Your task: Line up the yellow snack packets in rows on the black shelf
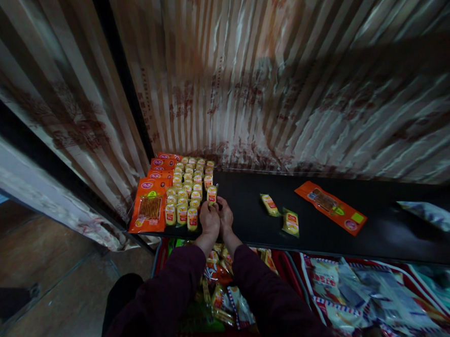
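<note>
- A small yellow packet (212,193) stood upright above the black shelf (242,208), at the right edge of a block of similar packets; whether its base touched the shelf was hidden.
- The left hand (210,219) and right hand (225,215) were together, fingers closed around its lower end, probably to steady it in line with its neighbours.
- Just left, the yellow packets (184,191) stood in close rows, labels forward, seemingly so that they propped one another up.
- Beyond them, flat orange pouches (149,203) leaned in a stack, fronts showing.
- Right of the hands, two loose packets (270,205) (291,222), plump and rounded in clear crinkled film, lay near a long, glossy orange pouch (332,207).
- Below the shelf, a red basket (288,274) held jumbled, shiny wrappers.
- Behind hung a wrinkled, pleated sheet (243,86), pale with reddish print.
</note>
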The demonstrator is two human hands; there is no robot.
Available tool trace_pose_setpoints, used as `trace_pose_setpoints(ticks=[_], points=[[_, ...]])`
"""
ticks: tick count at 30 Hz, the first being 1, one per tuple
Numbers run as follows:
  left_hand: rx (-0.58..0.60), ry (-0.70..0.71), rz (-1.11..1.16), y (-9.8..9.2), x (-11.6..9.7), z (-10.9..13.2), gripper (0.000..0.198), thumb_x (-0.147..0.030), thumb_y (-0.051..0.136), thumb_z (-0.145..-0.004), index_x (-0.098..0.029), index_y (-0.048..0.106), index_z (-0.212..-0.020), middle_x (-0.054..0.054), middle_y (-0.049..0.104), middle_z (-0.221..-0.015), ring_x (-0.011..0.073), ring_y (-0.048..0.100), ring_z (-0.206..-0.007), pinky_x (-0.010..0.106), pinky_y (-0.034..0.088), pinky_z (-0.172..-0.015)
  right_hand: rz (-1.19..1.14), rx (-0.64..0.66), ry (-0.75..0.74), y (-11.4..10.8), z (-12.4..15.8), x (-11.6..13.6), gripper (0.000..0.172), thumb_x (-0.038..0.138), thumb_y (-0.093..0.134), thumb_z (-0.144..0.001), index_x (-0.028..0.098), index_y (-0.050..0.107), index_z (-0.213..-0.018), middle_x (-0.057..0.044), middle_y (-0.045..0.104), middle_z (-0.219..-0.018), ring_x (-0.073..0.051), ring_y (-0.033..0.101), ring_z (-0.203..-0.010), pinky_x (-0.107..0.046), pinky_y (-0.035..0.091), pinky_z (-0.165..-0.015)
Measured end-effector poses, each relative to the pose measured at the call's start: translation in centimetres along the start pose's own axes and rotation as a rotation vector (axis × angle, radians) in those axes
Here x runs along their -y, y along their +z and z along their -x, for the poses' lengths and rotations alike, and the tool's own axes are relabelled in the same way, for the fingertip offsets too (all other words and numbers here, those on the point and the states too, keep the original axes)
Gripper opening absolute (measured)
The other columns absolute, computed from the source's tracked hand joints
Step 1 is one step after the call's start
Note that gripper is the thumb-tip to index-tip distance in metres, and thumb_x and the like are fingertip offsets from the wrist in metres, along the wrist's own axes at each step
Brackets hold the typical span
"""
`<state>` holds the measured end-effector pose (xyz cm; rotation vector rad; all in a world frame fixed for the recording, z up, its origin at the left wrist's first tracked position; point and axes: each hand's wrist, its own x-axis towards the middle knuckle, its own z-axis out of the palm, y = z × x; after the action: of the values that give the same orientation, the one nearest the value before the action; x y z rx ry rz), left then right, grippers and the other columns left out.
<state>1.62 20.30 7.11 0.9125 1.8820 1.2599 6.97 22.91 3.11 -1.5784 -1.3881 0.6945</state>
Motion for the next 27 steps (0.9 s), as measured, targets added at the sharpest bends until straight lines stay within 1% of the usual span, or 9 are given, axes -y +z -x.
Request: trace_pose_setpoints(ticks=[5, 10, 13, 17, 20, 24, 27], points=[[-0.03, 0.035, -0.072, 0.2, -0.1, -0.5, 0.029, -0.012, 0.042, -0.08, -0.012, 0.063, -0.1, 0.012, 0.065, -0.107, 0.0179, 0.059, -0.104, 0.028, 0.042, -0.094, -0.018, 0.0, -0.014, 0.1, -0.4, 0.4, 0.035, 0.029, 0.046, -0.077, 0.019, 0.061, -0.106, -0.005, 0.07, -0.097, -0.017, 0.062, -0.082, -0.028, 0.047, -0.076], [-0.005, 0.015, -0.093, 0.3, -0.5, -0.7, 0.033, -0.014, 0.041, -0.081, -0.01, 0.061, -0.108, 0.014, 0.064, -0.113, 0.0193, 0.058, -0.107, 0.028, 0.04, -0.096, -0.019, 0.005, -0.021, 0.2, -1.0, 0.3, 0.034, 0.029, 0.046, -0.077, 0.019, 0.061, -0.106, -0.005, 0.069, -0.099, -0.017, 0.061, -0.084, -0.029, 0.047, -0.078], [0.014, -0.005, -0.098, 0.5, -0.4, -0.8, 0.034, -0.017, 0.041, -0.083, -0.012, 0.058, -0.112, 0.014, 0.063, -0.116, 0.02, 0.057, -0.109, 0.029, 0.04, -0.095, -0.017, 0.025, -0.012, 0.4, -1.5, -0.1, 0.035, 0.028, 0.046, -0.078, 0.019, 0.06, -0.108, -0.006, 0.069, -0.1, -0.017, 0.062, -0.084, -0.029, 0.047, -0.078], [0.033, 0.0, -0.095, 0.8, -0.1, -0.9, 0.032, -0.019, 0.041, -0.084, -0.013, 0.059, -0.111, 0.012, 0.064, -0.113, 0.0195, 0.057, -0.108, 0.029, 0.04, -0.095, -0.021, 0.068, -0.016, 0.7, -1.9, -0.4, 0.037, 0.029, 0.045, -0.078, 0.018, 0.058, -0.111, -0.007, 0.069, -0.102, -0.018, 0.062, -0.085, -0.03, 0.048, -0.079], [0.041, 0.009, -0.096, 0.9, 0.0, -1.2, 0.03, -0.02, 0.041, -0.084, -0.014, 0.059, -0.108, 0.012, 0.064, -0.112, 0.019, 0.058, -0.106, 0.028, 0.041, -0.094, 0.004, 0.066, -0.038, 0.8, -2.1, -0.3, 0.036, 0.029, 0.046, -0.078, 0.019, 0.058, -0.111, -0.006, 0.068, -0.103, -0.018, 0.062, -0.087, -0.029, 0.048, -0.08], [0.028, 0.01, -0.121, 1.0, 0.1, -1.5, 0.032, -0.019, 0.042, -0.085, -0.014, 0.058, -0.111, 0.013, 0.063, -0.114, 0.0192, 0.058, -0.106, 0.028, 0.04, -0.095, 0.058, 0.065, -0.076, 1.0, -2.3, -0.3, 0.036, 0.028, 0.045, -0.079, 0.019, 0.059, -0.111, -0.007, 0.067, -0.106, -0.018, 0.061, -0.091, -0.03, 0.047, -0.082], [0.018, 0.01, -0.137, 1.2, 0.3, -1.7, 0.031, -0.021, 0.041, -0.085, -0.016, 0.059, -0.11, 0.012, 0.064, -0.112, 0.0192, 0.059, -0.105, 0.029, 0.041, -0.093, 0.072, 0.081, -0.093, 1.2, -2.5, -0.6, 0.035, 0.028, 0.044, -0.08, 0.018, 0.059, -0.11, -0.008, 0.067, -0.104, -0.02, 0.06, -0.092, -0.032, 0.046, -0.084]])
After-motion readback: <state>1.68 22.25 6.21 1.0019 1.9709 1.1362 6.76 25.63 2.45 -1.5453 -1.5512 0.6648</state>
